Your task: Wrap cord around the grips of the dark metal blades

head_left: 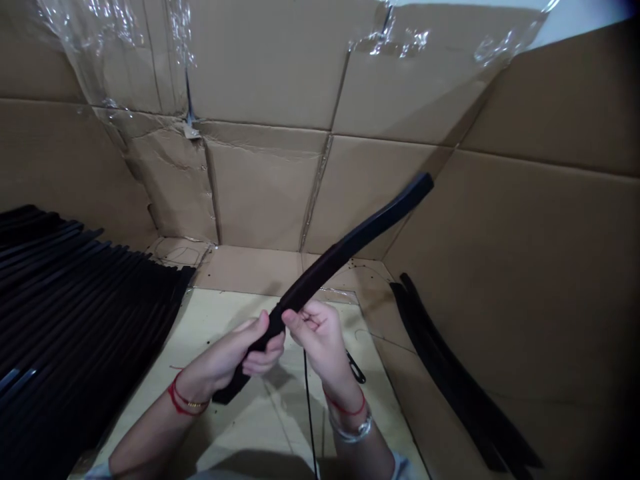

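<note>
I hold a long, curved black strip (350, 243) that rises from my hands up to the right. My left hand (235, 357) is wrapped round its lower part, with red and gold bands at the wrist. My right hand (317, 333) is closed in a pinch on the strip just above the left hand, its wrist wearing a red thread and a silver bracelet. A thin black cord (309, 407) hangs down between my forearms.
A big stack of similar black strips (75, 307) fills the left side. A couple more black strips (450, 373) lie against the right cardboard wall (540, 267). Taped cardboard (265, 187) lines the back. The pale work surface (225, 320) lies below my hands.
</note>
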The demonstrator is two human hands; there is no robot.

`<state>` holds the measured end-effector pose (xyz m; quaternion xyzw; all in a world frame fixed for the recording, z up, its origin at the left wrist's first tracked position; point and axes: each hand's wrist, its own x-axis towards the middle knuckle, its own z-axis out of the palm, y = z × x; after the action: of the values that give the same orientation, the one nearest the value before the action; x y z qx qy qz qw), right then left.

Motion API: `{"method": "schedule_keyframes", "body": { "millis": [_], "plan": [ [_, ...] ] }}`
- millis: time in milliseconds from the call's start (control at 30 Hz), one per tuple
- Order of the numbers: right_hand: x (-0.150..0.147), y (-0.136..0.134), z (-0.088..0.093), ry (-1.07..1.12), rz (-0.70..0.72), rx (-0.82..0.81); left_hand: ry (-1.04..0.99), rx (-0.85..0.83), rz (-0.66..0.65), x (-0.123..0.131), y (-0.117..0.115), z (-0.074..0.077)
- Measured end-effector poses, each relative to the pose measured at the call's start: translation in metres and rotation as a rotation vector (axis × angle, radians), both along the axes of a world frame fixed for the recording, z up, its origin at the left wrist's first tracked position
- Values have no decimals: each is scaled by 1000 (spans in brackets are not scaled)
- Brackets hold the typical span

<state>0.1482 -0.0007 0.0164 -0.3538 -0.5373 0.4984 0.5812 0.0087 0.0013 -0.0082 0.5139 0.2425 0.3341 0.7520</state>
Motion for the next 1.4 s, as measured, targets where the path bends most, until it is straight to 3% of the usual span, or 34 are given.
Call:
{"method": "schedule_keyframes", "body": {
  "millis": [67,133,233,267,300,400,433,500,567,633,700,767,833,867,933,967,1000,1067,1133,1200,1267,1300,1367,1400],
  "plan": [
    [2,-1,1,12,-79,18,61,111,226,0,-1,1],
    [5,0,2,38,29,6,103,120,347,1,-4,2],
    [9,2,2,40,250,-2,83,-81,84,8,-11,0],
    [10,3,1,35,228,3,72,-81,73,10,-13,-2],
    [9,3,0,30,156,9,73,-22,142,13,-15,-3],
    [7,3,0,30,-49,1,134,226,448,16,-19,-8],
    [7,1,0,28,-20,-9,141,231,423,15,-18,-9],
    [7,-3,2,5,98,-23,105,129,149,9,-16,-8],
    [7,-8,4,-14,79,-5,67,66,-72,2,-13,-5],
    [7,-10,5,5,-37,27,118,171,135,-2,-10,-1],
    [6,-8,3,34,13,12,151,240,348,-3,-8,2],
    [5,-3,-1,37,212,-40,115,136,217,-2,-9,3],
    [4,3,-5,39,244,-47,62,50,43,1,-11,1],
    [3,5,-6,44,162,-24,64,78,66,3,-12,0],
    [1,9,-8,54,-49,28,113,230,302,7,-13,-2],
    [1,9,-9,57,-92,35,127,280,405,8,-12,-3],
    [1,9,-9,57,-71,26,126,278,423,9,-11,-3],
    [2,7,-8,50,46,-6,72,168,231,7,-8,-3],
    [4,4,-7,36,37,1,44,120,52,2,-3,-2],
    [5,3,-6,27,-103,43,111,206,170,-2,1,-1],
    [6,3,-5,26,-130,44,160,257,346,-3,2,-2],
    [6,4,-5,25,-69,24,146,218,325,-2,2,-2],
    [5,5,-5,29,49,-9,69,73,101,2,0,-5],
    [4,5,-5,26,42,-4,33,32,24,5,-1,-6]
  ]
}}
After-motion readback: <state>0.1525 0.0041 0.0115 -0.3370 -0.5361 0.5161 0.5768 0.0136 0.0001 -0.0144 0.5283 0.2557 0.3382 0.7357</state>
